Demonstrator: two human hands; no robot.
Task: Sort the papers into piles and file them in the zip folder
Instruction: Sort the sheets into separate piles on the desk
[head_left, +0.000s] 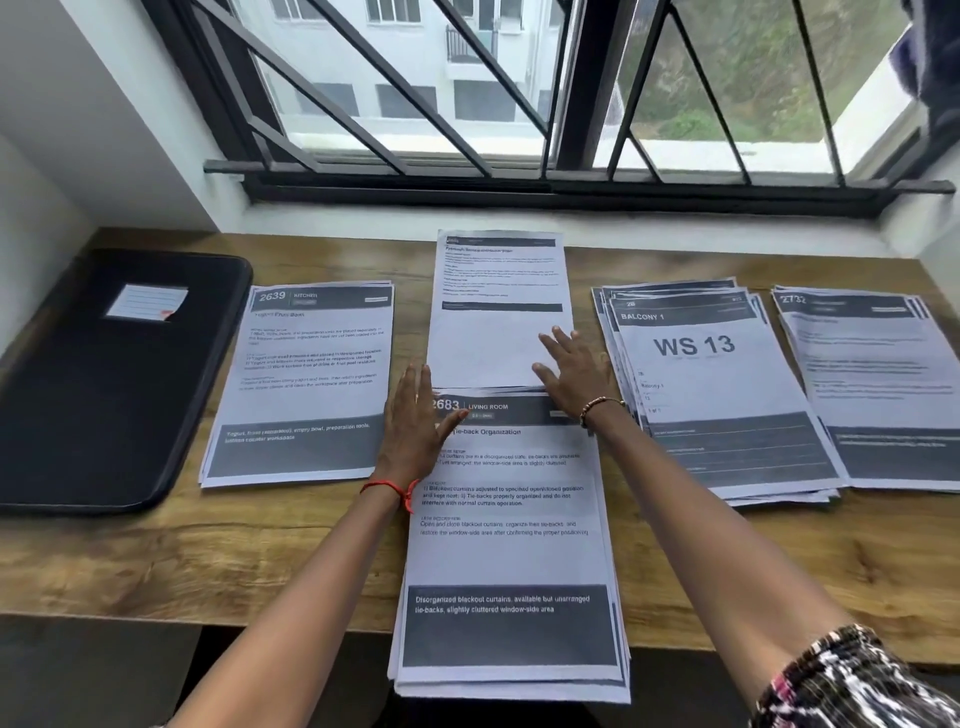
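- On my feed the wooden desk (727, 561) sits under a barred window (467, 93), and I count 5 groups of paper laid out on it.
- The black zip folder (104, 395) lies flat at the far left of the desk, closed, with a small lined label (146, 301) on its cover. No paper touches it.
- Just beside the folder is the pile headed "2639 KITCHEN" (301, 384).
- The nearest pile, headed "2683 LIVING ROOM" (511, 545), is in the middle, and its lower end hangs over the desk's near edge.
- Above it lies a mostly white sheet (501, 312), whose lower edge overlaps the top of the living room pile.
- To the right is a loosely fanned pile showing "BALCONY 1" and "WS 13" (717, 395), and at the far right a pile headed "2732" (872, 389).
- The left hand (413, 421) is released, grasping nothing. Its straight fingers lie along the white sheet's lower left corner and its thumb rests on the living room header. A red thread (395, 488) circles that wrist.
- The right hand (574, 371) is also released, its fingers spread flat on the white sheet's lower right part. A bead bracelet (597, 408) is on that wrist and a patterned sleeve (841, 680) shows at the lower right.
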